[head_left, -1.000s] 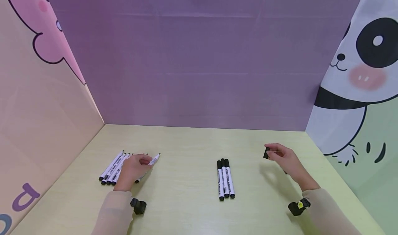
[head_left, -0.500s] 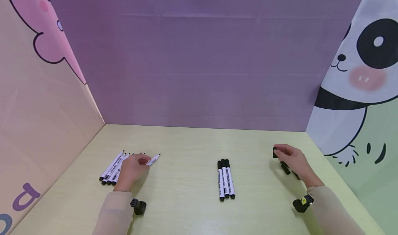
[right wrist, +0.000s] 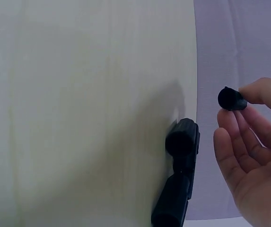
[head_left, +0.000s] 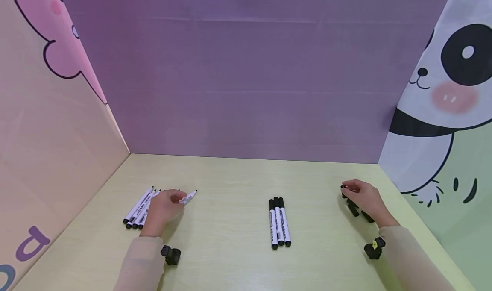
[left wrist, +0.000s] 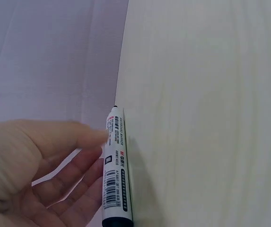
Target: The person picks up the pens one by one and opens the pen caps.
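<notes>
At the left side of the table, my left hand (head_left: 164, 210) has its thumb and fingers against an uncapped white whiteboard marker (left wrist: 116, 170), seemingly pinching it. The marker lies slanted, its black tip pointing away from me. Partly hidden by that hand, several more uncapped markers (head_left: 139, 206) lie side by side. Over on the right, my right hand (head_left: 363, 199) pinches a black marker cap (right wrist: 231, 99) between thumb and fingers, its hollow end visible in the right wrist view. Below it, several black caps (right wrist: 180, 139) lie clustered on the table.
Three capped markers (head_left: 279, 222) lie together near the table's middle, black caps on the far side. A purple backdrop (head_left: 253, 77) closes off the back. Printed side panels (head_left: 54, 124) flank the pale wooden table (head_left: 230, 239).
My right hand has moved right and lowered with the cap, over the other caps. My left hand stays by the pile; its marker has shifted slightly left.
</notes>
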Motion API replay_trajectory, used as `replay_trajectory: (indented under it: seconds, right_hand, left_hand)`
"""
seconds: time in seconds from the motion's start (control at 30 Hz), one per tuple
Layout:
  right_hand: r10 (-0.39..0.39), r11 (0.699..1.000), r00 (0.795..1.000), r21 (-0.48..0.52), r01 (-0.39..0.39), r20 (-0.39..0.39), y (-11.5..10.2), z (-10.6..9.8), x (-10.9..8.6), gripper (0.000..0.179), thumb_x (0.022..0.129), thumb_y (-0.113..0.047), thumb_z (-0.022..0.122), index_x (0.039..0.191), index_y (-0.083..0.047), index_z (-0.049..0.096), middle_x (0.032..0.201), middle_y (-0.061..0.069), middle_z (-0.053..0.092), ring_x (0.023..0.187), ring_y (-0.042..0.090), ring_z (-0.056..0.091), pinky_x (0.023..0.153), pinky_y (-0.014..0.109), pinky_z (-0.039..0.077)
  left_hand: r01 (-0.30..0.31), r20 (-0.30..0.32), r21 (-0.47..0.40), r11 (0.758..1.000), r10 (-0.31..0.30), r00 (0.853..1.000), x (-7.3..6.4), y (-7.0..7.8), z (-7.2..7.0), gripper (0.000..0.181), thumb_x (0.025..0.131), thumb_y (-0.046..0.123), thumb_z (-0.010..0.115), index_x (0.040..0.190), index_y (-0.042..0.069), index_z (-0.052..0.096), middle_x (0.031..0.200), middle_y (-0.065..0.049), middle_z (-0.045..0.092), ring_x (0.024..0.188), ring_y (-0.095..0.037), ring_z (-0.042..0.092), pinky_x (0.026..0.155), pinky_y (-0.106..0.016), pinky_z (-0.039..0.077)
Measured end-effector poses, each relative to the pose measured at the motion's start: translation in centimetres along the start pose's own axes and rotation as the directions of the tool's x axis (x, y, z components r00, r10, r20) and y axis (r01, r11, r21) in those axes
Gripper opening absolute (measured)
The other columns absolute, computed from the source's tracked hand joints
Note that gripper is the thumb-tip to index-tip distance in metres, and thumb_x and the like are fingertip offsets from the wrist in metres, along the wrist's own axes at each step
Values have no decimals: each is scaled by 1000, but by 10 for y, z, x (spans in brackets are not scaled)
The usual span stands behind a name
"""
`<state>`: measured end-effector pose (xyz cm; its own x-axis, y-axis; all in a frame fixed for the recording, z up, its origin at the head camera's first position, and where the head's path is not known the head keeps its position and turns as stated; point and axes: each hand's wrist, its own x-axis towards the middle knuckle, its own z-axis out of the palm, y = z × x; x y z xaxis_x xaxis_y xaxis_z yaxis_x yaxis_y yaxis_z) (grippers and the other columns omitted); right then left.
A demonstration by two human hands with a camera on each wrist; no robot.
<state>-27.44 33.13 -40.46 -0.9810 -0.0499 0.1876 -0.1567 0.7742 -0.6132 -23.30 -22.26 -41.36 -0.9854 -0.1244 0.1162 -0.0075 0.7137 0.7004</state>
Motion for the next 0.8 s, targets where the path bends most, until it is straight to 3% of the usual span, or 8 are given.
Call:
replay_trajectory:
  seconds: [0.4,0.8]
  right_hand:
    - [-14,995,1000,-99,16,23,2,4,5,32,95,-16,67,117,8,65,100,18,70,91,34,65,78,46,53]
    - [14,989,997,-145,-4,69,3,6,6,32,94,-16,69,113,9,67,98,18,71,96,38,65,85,53,50]
  left_hand:
    - [-68,-29,-48,996,67,997,-1,8,3,29,89,10,72,116,1,72,110,-17,71,105,-35,65,90,-49,50]
    - [-91,86,-109,990,101,991,0,27,25,29,90,13,73,117,3,72,112,-15,70,104,-31,65,90,-46,51]
